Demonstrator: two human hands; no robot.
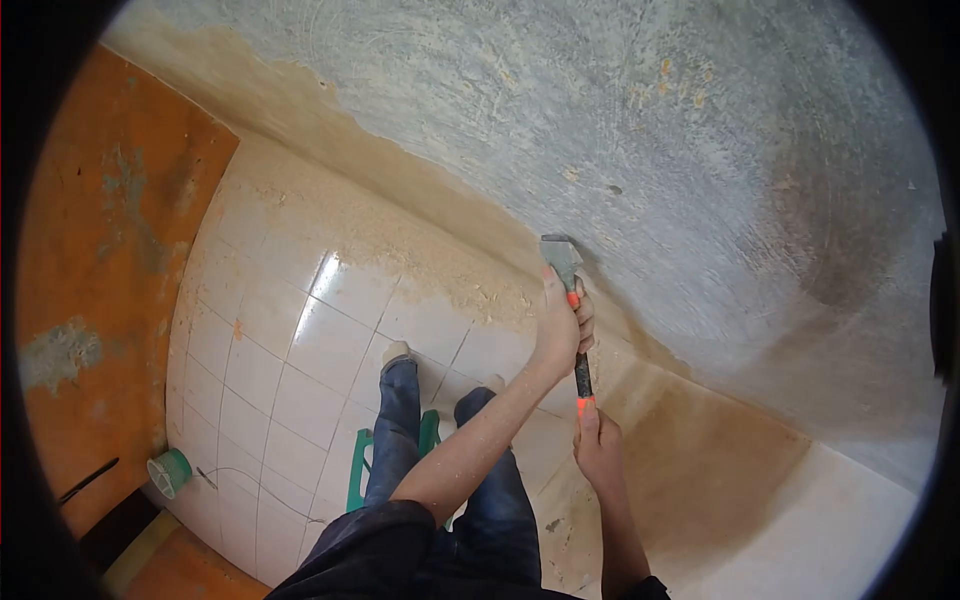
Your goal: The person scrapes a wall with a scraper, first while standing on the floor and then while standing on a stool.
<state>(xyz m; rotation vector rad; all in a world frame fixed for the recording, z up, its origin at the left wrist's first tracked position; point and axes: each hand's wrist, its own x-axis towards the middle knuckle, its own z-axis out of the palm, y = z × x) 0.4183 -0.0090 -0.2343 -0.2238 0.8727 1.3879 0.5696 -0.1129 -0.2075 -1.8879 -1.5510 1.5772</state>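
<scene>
A long-handled scraper [583,372] with a black and orange handle is held in both hands. My left hand [560,325] is wrapped round the upper handle, just below the wide metal blade. My right hand [598,447] grips the orange lower end of the handle. The blade's edge is at the wall [560,170], near the border between scraped grey surface and a tan strip of coating; whether it touches cannot be made out. Pale dust covers the forearm above my left hand.
White floor tiles [330,390] carry dust and scrapings along the wall's foot. A green stool [357,470] is under my legs. To the left are an orange surface [120,220] with peeled patches, a green container [170,472] on the floor and a thin wire [262,482].
</scene>
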